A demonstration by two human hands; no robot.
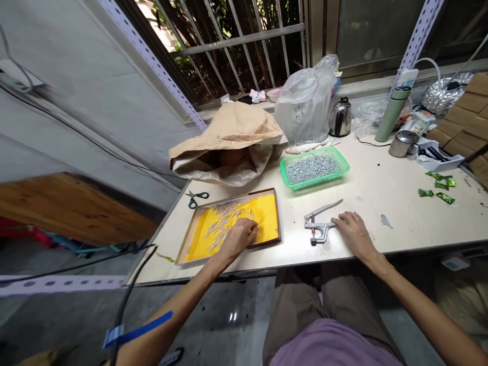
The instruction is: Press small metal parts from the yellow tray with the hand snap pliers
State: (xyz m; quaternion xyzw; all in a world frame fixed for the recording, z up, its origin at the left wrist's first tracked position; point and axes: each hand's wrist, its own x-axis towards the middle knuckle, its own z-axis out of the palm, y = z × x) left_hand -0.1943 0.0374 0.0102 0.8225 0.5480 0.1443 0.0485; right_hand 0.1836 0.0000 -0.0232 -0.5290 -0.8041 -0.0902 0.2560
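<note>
My left hand [240, 236] is over a shallow tray [278, 218] lined in yellow, its fingers curled together. Whatever the fingertips may hold is too small to make out. Loose small metal pieces [223, 223], short and silvery, lie scattered on the yellow lining around that hand. On the table, my right hand [353, 231] has its fingers closed over the end of the lower handle of grey snap-fastener pliers [322, 226]. The pliers lie on the tabletop with their upper handle raised apart from the lower one. Behind them, a green plastic basket [284, 175] holds many similar metal pieces.
A large open brown paper bag [240, 124] stands behind the tray, and green-handled scissors [196, 197] lie left of it. Farther back are a white plastic bag [305, 104], a metal kettle [340, 118] and a green bottle [392, 114]. Green-wrapped sweets [438, 185] lie at right.
</note>
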